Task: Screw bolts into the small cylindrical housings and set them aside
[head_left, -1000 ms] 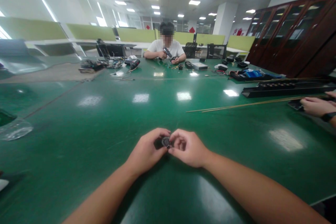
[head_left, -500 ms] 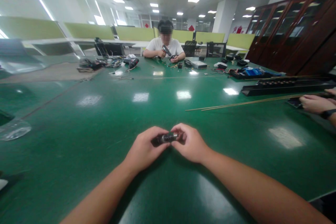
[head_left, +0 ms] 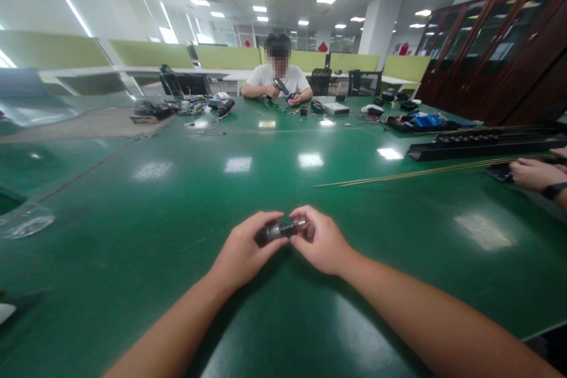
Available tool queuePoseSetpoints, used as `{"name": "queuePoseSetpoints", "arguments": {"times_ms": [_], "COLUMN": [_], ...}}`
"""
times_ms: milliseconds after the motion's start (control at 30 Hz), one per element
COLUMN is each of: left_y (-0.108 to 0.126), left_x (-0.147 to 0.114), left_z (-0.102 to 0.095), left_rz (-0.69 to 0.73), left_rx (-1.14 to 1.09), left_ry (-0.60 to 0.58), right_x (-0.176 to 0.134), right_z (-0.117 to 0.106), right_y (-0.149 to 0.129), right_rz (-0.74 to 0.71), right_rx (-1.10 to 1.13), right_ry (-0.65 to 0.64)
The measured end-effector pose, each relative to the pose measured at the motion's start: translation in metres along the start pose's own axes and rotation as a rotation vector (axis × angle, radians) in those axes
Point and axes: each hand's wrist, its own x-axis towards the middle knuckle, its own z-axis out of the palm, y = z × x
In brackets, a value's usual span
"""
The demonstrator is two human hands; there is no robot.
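Observation:
A small dark cylindrical part with a coil spring and a shiny metal shaft (head_left: 290, 228) is held low over the green table. My left hand (head_left: 245, 248) is closed on its thick grey-black end, thumb in front and fingers behind. My right hand (head_left: 325, 242) is curled around the spring and shaft end, its thumb near the spring. The bare shaft tip shows between thumb and forefinger, pointing right. Exactly where my right fingers touch the part is hard to make out.
Two thin brass-coloured rods (head_left: 390, 177) lie to the right, near a long black channel (head_left: 443, 150) and another person's hand (head_left: 538, 174). Across the table (head_left: 177, 201), a seated person (head_left: 279, 77) holds a tool. A power drill (head_left: 225, 107) and a parts tray (head_left: 423, 122) lie there.
The part has turned slightly in my hands, so its shaft tilts up to the right and more of the spring and body shows. Both hands have barely moved.

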Motion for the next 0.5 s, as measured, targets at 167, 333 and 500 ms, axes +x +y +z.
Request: {"name": "queuePoseSetpoints", "arguments": {"times_ms": [167,333,500], "left_y": [-0.0008,0.0020,0.0046], "left_x": [0.0008,0.0012,0.0015], "left_z": [0.0013,0.0003,-0.0007], "left_rz": [-0.006,0.012,0.029], "left_rx": [0.001,-0.013,-0.044], "left_ry": [0.016,0.003,-0.026], "right_x": [-0.0004,0.0009,0.0022], "right_z": [0.0011,0.0024,0.0012], "right_y": [0.0012,0.0024,0.0003], "right_rz": [-0.027,-0.056,-0.073], "right_rx": [-0.034,-0.051,-0.070], "right_ry": [0.000,-0.004,-0.012]}}
